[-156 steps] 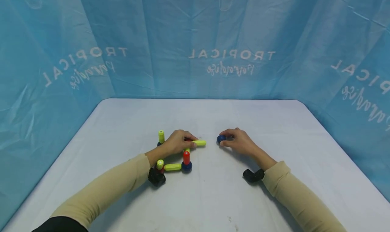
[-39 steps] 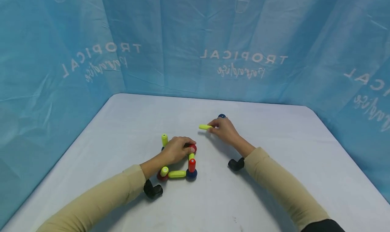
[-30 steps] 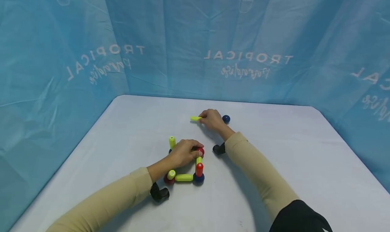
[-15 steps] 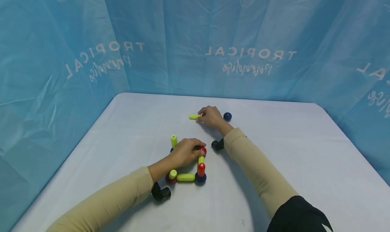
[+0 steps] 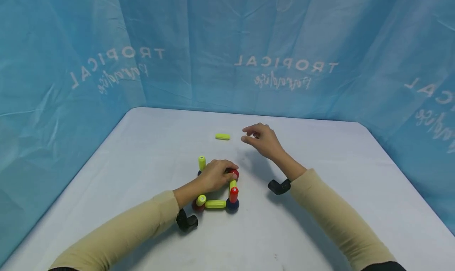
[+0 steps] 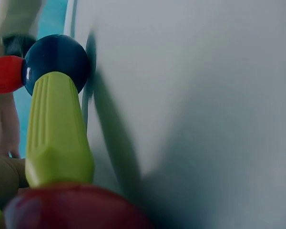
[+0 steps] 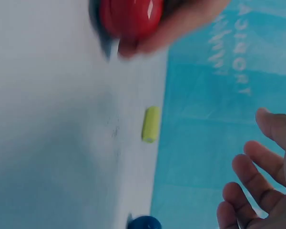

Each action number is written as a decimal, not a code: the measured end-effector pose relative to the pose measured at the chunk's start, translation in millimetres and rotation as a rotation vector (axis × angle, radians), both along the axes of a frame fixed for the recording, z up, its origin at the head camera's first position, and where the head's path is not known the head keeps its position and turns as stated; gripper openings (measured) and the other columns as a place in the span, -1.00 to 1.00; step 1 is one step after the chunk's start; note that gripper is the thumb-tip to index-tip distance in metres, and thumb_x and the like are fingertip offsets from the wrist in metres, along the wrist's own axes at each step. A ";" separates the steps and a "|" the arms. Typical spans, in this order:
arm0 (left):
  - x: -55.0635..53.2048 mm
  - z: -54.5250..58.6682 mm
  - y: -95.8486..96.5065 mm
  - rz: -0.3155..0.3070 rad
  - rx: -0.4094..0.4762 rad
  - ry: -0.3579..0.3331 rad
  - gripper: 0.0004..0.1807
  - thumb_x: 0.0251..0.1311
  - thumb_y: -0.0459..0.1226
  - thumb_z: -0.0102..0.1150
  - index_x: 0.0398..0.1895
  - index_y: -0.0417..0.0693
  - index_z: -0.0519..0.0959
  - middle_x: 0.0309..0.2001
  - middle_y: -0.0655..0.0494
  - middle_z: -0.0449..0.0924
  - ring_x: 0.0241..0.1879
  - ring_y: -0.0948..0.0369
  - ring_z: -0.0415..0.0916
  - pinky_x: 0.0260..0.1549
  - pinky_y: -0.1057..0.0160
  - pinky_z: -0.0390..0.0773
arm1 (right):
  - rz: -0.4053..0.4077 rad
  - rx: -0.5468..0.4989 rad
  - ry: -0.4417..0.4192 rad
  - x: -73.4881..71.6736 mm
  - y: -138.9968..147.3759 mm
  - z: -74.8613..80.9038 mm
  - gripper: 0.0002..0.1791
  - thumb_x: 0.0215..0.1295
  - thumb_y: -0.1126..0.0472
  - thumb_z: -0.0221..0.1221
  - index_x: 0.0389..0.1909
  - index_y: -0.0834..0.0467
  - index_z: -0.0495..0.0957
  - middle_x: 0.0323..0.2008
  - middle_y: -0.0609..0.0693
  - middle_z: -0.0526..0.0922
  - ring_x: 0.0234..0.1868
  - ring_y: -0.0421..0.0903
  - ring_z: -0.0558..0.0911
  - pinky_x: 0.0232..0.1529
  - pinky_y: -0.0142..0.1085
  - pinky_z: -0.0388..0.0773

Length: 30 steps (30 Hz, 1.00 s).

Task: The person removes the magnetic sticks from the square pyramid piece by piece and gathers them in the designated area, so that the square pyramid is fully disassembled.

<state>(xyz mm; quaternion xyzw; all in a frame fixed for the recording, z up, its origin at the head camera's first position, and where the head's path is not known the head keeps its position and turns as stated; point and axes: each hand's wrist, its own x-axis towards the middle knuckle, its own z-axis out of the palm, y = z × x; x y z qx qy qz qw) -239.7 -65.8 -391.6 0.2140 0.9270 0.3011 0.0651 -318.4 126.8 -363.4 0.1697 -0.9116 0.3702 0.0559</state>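
Since the last frame our right hand has let go of the loose yellow stick and pulled back to the right, so that stick now lies alone on the white table.

Closest to us is the front of the build: a blue ball with a red stick standing on it, a yellow stick lying sideways, then a dark red ball with another yellow stick upright on top. Our left wrist camera sits just beside that corner, so we reckon a small twist of the arm could bump it and pop the joint.

A bit further in, our left hand pinches the red ball between thumb and finger. If we tug or squeeze unevenly there, the side stick probably drags and the standing ones lean. We can't see what's under the palm.

Past that, our right hand hangs in the air, fingers loosely bent, holding nothing. A far blue ball rests on the table near it, mostly hidden from the head view. Being round, it'd likely roll off if we brushed it blind. At the back there's just the curtain.
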 end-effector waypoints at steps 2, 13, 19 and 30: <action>-1.0 0.5 7.9 0.001 -0.002 -0.006 -0.65 0.21 -0.21 0.19 0.07 -0.07 0.58 0.07 0.04 0.61 0.15 0.09 0.48 0.19 0.06 0.40 | 0.001 -0.038 0.009 16.2 14.5 2.4 -0.64 0.21 -0.02 0.23 -0.01 0.03 0.60 -0.13 0.00 0.58 0.00 0.04 0.49 0.06 -0.06 0.47; -0.6 3.4 55.4 0.003 0.004 -0.015 -0.62 0.20 -0.19 0.20 0.10 -0.05 0.57 0.10 0.03 0.59 0.18 0.09 0.45 0.21 0.09 0.39 | -0.102 -0.058 -0.012 73.7 71.7 -14.8 -0.59 0.18 0.00 0.26 0.03 0.04 0.58 -0.09 0.02 0.61 0.02 0.00 0.45 0.09 0.03 0.43; 14.1 33.1 37.2 0.067 0.126 0.076 -0.62 0.20 -0.22 0.21 0.11 0.05 0.55 0.06 0.14 0.62 0.12 0.15 0.50 0.09 0.13 0.50 | -0.082 -0.033 -0.039 80.5 71.5 -29.5 -0.57 0.15 0.00 0.29 0.03 0.04 0.57 -0.09 -0.01 0.63 0.01 -0.02 0.46 0.08 0.01 0.47; 16.8 37.6 -33.9 0.210 0.176 0.231 -0.67 0.21 -0.23 0.19 0.06 -0.03 0.56 0.03 0.05 0.62 0.06 0.08 0.53 0.05 0.03 0.51 | 0.079 0.036 -0.130 74.3 27.8 -36.4 -0.56 0.12 0.04 0.31 0.03 0.06 0.59 -0.07 -0.05 0.64 0.04 -0.04 0.43 0.02 -0.08 0.44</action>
